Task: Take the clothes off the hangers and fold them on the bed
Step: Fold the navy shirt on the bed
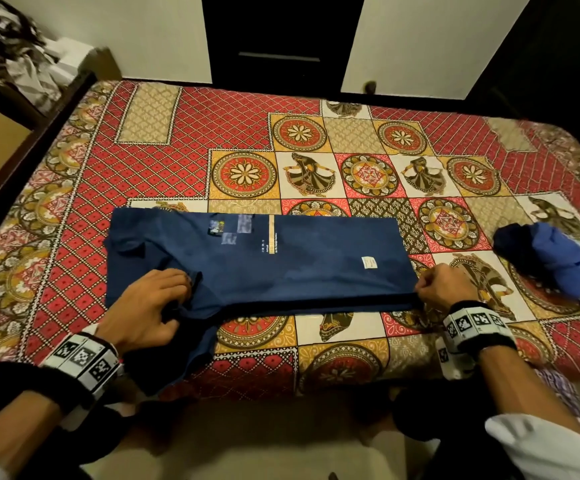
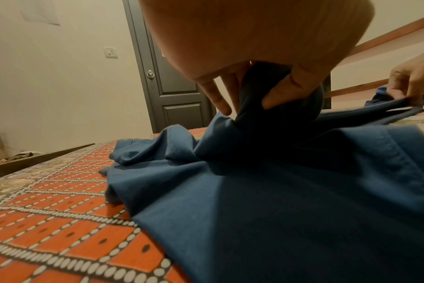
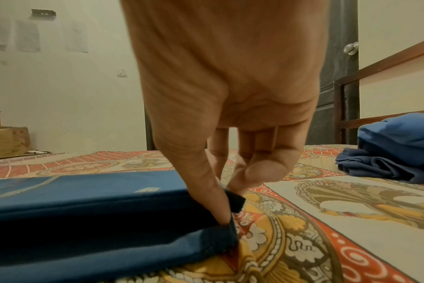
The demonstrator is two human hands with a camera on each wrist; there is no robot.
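on the near half of the bed with the red, yellow and cream patterned sheet, a dark blue cotton t-shirt lies spread sideways, off its hanger, printed side up with a small white label showing. the left hand has its fingers clenched around a bunch of cloth at the shoulder and sleeve end, lifted a little off the sheet. the right hand pinches the hem corner between thumb and fingers, and the near long edge is raised between the two hands as a doubled fold line. one sleeve hangs over the bed's near edge.

by my reading, this shirt is in the first lengthwise fold, not yet finished: the sleeve end is rumpled and the halving folds are yet to come. well apart on the right lies a heap of blue garments, loosely bundled rather than neatly squared, so whether it counts as folded i cannot tell. no hangers show in any view, so how many clothes are left cannot be judged.
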